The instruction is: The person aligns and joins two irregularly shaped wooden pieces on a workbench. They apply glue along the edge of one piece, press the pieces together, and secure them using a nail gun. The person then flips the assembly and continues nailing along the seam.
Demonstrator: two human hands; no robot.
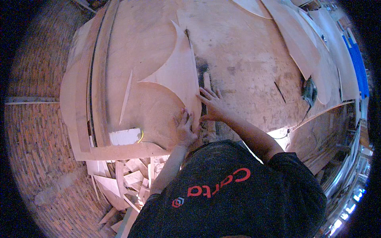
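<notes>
A thin pale wooden sheet (pixel 174 75) with curved, pointed cut edges lies on the big worktable (pixel 246 59). My left hand (pixel 187 129) rests near the sheet's narrow near end, fingers spread. Just right of it, my right hand (pixel 213 105) reaches across a dark gap in the tabletop, with its fingers apart and their tips at the sheet's straight right edge. Neither hand is closed around anything. A narrow wooden strip (pixel 206 80) lies in the gap beyond my right hand.
A dark green corded power tool (pixel 308 91) stands on the right, near more thin sheets (pixel 293 37). A long sliver (pixel 126 97) and a white patch (pixel 126 137) lie at left. Wood offcuts (pixel 133 178) are heaped below the near edge, beside a brick floor (pixel 43 142).
</notes>
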